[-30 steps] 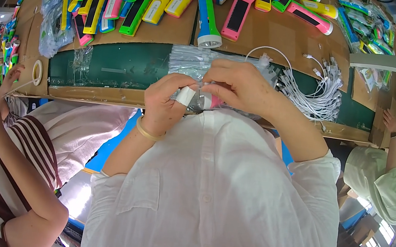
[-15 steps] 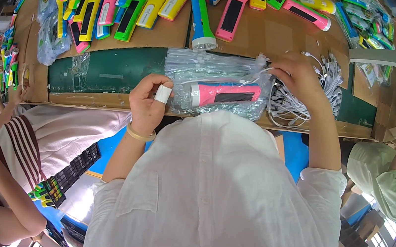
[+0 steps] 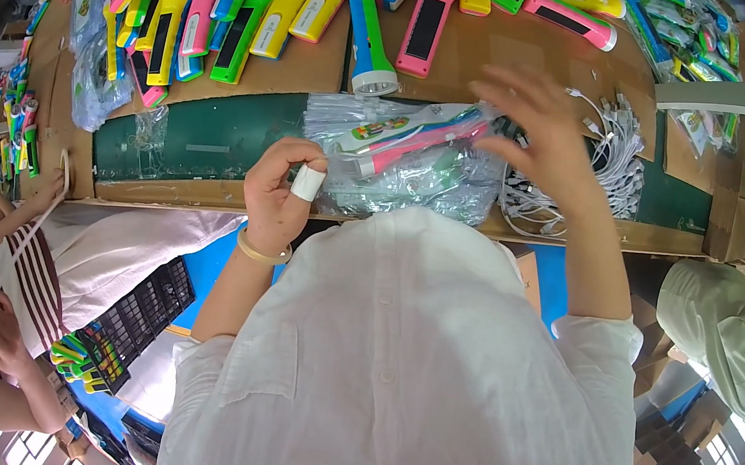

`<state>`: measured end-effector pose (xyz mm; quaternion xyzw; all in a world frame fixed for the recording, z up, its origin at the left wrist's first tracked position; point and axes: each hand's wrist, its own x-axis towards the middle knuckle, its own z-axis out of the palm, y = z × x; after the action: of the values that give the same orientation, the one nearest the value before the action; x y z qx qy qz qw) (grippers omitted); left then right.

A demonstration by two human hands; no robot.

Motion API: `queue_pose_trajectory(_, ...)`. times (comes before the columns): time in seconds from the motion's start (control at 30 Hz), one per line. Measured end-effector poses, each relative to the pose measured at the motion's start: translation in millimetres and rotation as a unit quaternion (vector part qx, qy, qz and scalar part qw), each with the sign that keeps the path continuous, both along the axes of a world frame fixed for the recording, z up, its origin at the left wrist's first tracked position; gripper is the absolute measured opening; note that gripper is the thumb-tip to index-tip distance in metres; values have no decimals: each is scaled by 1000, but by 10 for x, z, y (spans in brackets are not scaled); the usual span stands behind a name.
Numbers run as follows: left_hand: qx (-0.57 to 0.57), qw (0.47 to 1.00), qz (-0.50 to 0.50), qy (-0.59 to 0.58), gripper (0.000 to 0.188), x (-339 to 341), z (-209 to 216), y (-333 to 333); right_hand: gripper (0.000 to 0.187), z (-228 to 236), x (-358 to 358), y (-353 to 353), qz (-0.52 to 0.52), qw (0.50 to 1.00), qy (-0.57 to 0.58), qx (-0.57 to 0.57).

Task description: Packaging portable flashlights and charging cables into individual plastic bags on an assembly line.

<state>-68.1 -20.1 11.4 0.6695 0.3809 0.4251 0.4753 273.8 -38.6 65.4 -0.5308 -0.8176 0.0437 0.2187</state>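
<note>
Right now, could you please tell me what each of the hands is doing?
Left hand: closed, pinching the clear bag with the pink flashlight.
Right hand: fingers spread open at the bag's far end.

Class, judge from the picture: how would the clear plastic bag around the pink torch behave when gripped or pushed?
The clear plastic bag looks thin and crinkled, so probably floppy and light. Its glossy film may slip in the left hand. The pink torch inside likely stiffens it.

White loose shirt (image 3: pixel 411 369), thin crinkled fabric, sleeves rolled to my elbows. Gold bangle (image 3: pixel 262 251) on left wrist. White tape strip (image 3: pixel 307 183) round finger of left hand (image 3: pixel 278 197). Right hand (image 3: pixel 545 133) bare, no rings visible.
</note>
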Motion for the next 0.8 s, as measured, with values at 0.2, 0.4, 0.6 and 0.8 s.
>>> queue_pose_trajectory(0.2,-13,999,11,-27,12,102,58,61,28,-389,-32,182,78,983,102,-133)
queue_pose_trajectory(0.4,-9,989,40,142,22,267,-59,246,24,-30,967,434,-284,914,257,-132)
queue_pose_trajectory(0.6,220,922,-17,318,28,462,-324,391,48,859,3663,773,-556,791,188,173)
queue_pose_trajectory(0.8,217,916,13,338,21,455,-412,317,42,555,2032,807,-231,913,338,-2)
